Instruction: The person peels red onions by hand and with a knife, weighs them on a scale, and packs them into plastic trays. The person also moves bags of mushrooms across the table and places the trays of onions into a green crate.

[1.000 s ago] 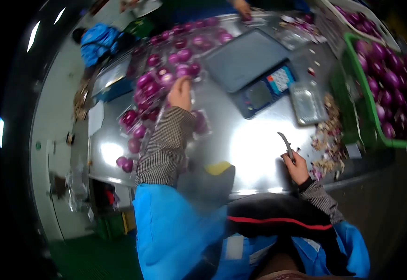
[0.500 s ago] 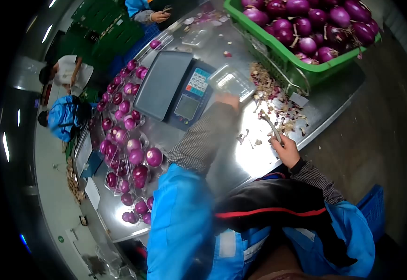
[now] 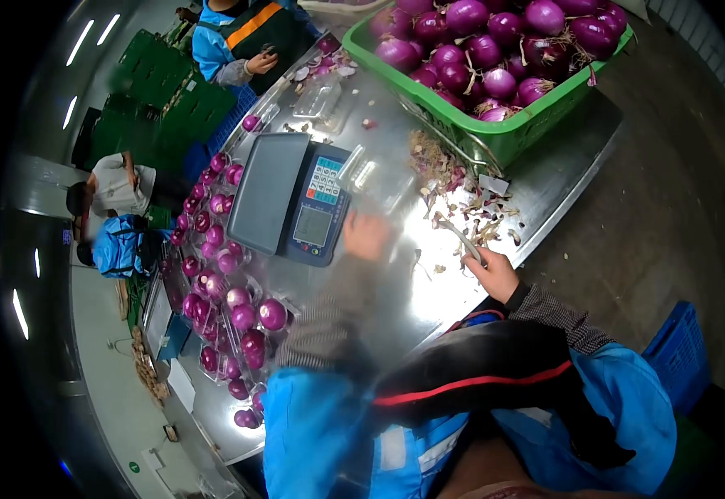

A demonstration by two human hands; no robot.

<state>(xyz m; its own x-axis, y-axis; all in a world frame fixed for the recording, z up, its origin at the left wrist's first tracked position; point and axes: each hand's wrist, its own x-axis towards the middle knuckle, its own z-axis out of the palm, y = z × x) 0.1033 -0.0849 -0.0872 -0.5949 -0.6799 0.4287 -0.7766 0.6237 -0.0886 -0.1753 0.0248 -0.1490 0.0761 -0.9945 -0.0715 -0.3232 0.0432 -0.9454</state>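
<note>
My left hand (image 3: 367, 236) is smeared by motion beside the scale's right edge, just below a clear plastic tray (image 3: 375, 179); whether it touches the tray cannot be made out. The scale (image 3: 269, 187) has a bare grey pan and a keypad. My right hand (image 3: 493, 274) grips a curved grey tool (image 3: 460, 237), perhaps a knife or shears, over the metal table (image 3: 429, 291). Onion skins and trimmings (image 3: 462, 204) lie beyond the tool. Purple onions (image 3: 244, 316), many in clear trays, spread left of the scale.
A green crate (image 3: 495, 129) heaped with purple onions stands at the back right. More clear trays (image 3: 319, 98) lie behind the scale. Another person's hand (image 3: 261, 62) is at the far edge, and two people are at the left. A blue crate (image 3: 680, 353) is at lower right.
My left hand has drawn back from the clear tray toward the scale's near side. The whole view has shifted somewhat. My right hand keeps its hold on the tool.
</note>
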